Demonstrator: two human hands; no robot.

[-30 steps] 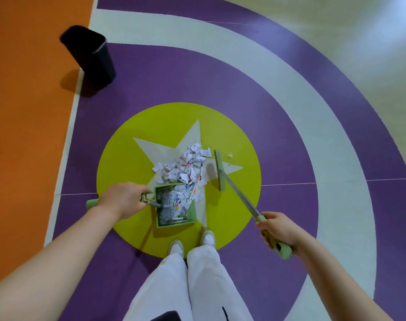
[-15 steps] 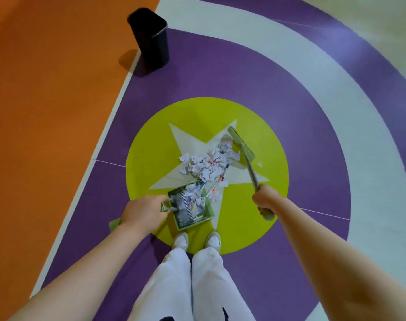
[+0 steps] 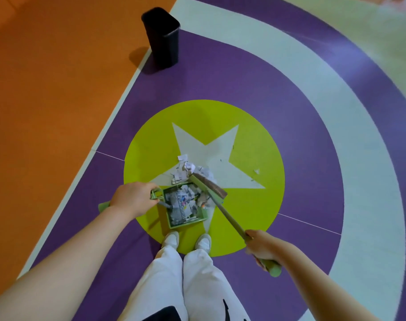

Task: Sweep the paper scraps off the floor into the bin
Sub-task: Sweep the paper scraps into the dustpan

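Paper scraps lie heaped on the floor just beyond the mouth of the dustpan, ahead of the left hand and farther out than the right hand. The left hand grips the dustpan's handle; the right grips the broom, whose long shaft slants from that hand up-left to the head at the pile. Judging by this, the pull runs back along the shaft into the pan. The bin stands well beyond both hands.

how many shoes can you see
2: the left shoe and the right shoe, side by side on the green circle below the dustpan, heels hidden by the trousers.
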